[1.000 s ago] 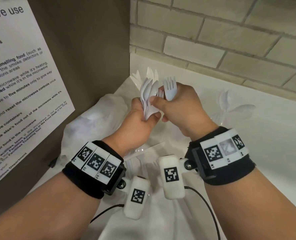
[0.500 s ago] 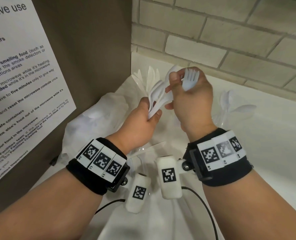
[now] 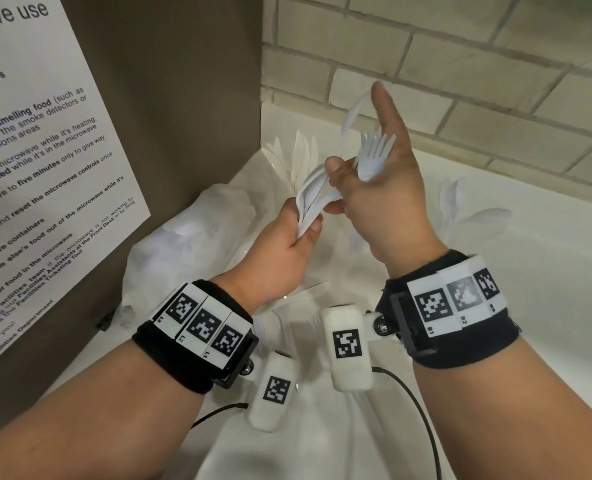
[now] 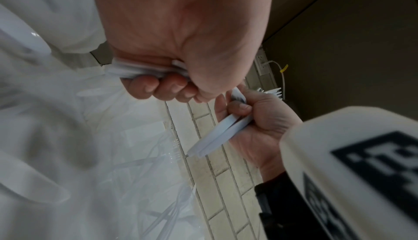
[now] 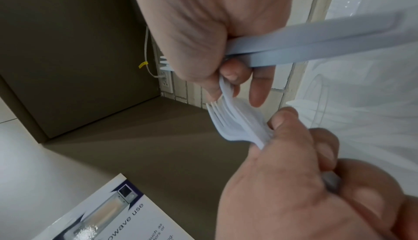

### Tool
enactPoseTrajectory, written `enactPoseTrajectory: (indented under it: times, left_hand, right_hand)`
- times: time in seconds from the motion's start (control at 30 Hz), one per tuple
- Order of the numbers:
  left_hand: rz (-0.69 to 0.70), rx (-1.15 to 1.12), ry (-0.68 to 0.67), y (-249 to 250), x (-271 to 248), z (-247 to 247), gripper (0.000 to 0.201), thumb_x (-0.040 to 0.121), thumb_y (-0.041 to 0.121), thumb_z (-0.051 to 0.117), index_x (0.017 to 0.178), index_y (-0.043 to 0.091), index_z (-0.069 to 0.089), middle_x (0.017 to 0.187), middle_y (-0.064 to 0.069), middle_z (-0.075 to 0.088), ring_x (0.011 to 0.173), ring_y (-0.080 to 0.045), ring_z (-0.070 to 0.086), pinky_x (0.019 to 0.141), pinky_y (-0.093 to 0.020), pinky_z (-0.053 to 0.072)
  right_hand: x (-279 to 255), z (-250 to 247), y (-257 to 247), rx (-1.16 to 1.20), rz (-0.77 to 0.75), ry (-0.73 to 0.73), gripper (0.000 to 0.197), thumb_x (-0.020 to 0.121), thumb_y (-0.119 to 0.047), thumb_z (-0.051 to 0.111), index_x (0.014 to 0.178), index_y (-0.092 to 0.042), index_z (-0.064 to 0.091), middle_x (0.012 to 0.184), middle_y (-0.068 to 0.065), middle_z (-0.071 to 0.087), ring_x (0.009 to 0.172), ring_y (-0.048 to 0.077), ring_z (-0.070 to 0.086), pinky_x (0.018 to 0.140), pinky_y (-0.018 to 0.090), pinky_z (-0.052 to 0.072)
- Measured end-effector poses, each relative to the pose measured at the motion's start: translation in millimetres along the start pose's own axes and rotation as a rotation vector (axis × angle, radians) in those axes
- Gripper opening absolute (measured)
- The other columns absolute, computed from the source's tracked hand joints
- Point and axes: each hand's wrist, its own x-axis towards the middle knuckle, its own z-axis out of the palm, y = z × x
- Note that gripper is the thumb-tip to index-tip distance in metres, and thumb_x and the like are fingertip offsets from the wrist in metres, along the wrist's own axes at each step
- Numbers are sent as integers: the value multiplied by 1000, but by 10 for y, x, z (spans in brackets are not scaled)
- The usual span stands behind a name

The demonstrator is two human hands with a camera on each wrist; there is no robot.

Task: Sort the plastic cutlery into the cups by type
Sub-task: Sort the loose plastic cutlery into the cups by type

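White plastic forks [image 3: 374,157] sit gripped in the right hand [image 3: 384,199], index finger pointing up; the left hand [image 3: 284,251] clutches a cutlery bundle [image 3: 313,199] just beside it, above the countertop [image 3: 530,271] near two clear cups [image 3: 454,216].

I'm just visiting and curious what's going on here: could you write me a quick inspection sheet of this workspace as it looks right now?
Surface: white counter in a corner.
Job's things: bunch of white cutlery in the left hand; forks in the right hand; clear cups of cutlery by the wall, one in the corner, one to the right; contents too pale to sort by type.
Clutter: crumpled clear plastic bag.
Grippers: left hand grips the bunch; right hand holds the forks, index finger raised.
Cables: thin black cable from the wrist gear.
Surroundings: pale brick wall; brown panel; microwave-use notice.
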Motion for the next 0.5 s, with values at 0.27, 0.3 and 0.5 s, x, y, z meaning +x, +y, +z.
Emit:
enactPoseTrajectory:
  times: [0.27, 0.3, 0.5]
  left_hand:
    - [58, 21, 9, -58, 35, -17, 34, 93, 45, 38, 127, 41, 35, 117, -19, 61, 107, -40, 57, 93, -53, 46]
    - [53, 16, 11, -63, 40, -20, 35, 94, 43, 39, 128, 41, 34, 117, -16, 61, 108, -38, 57, 94, -50, 46]
    - [15, 4, 18, -79, 63, -36, 44, 95, 36, 47, 136, 23, 40, 112, 8, 61, 106, -10, 58, 95, -33, 46]
  right_hand:
    - [-1, 65, 38, -21, -10, 26, 48, 82, -27, 62, 127, -40, 52, 127, 5, 60, 119, 25, 58, 95, 48, 52]
    - [-1, 68, 38, -26, -10, 22, 44, 82, -27, 62, 124, -41, 53, 124, 3, 61, 117, 24, 59, 95, 48, 52]
    - [19, 37, 19, 134, 128, -157, 20, 80, -23, 67, 100, -22, 64, 76, 4, 63, 55, 11, 55, 62, 32, 45]
